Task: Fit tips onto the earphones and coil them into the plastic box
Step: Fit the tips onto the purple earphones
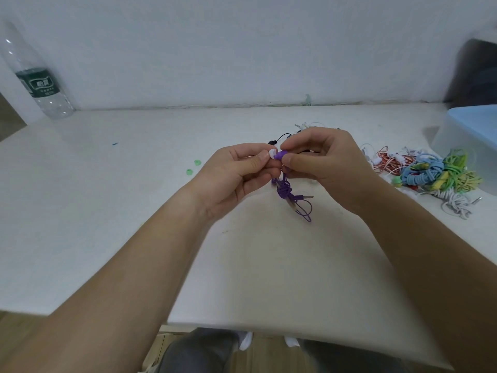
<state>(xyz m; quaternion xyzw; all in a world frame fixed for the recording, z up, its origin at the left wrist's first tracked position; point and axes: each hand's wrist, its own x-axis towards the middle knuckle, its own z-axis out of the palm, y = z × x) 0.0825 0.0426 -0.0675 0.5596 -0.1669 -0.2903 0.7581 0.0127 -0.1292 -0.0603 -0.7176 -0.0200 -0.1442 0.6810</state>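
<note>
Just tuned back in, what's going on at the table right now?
A person is fitting a tip. The left hand pinches a white tip against the purple earbud, which the right hand pinches. Whether the tip is seated is hard to tell. The purple cable dangles bundled below the hands. More coloured earphones lie piled at the right beside the plastic box, and two green tips sit loose on the table.

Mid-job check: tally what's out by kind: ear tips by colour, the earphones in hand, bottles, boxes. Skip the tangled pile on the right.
Green tips, loose on the table: 2
White tip, pinched at the earbud: 1
Purple earphones, in hand: 1
Water bottle: 1
Plastic box: 1
Total: 6
</note>
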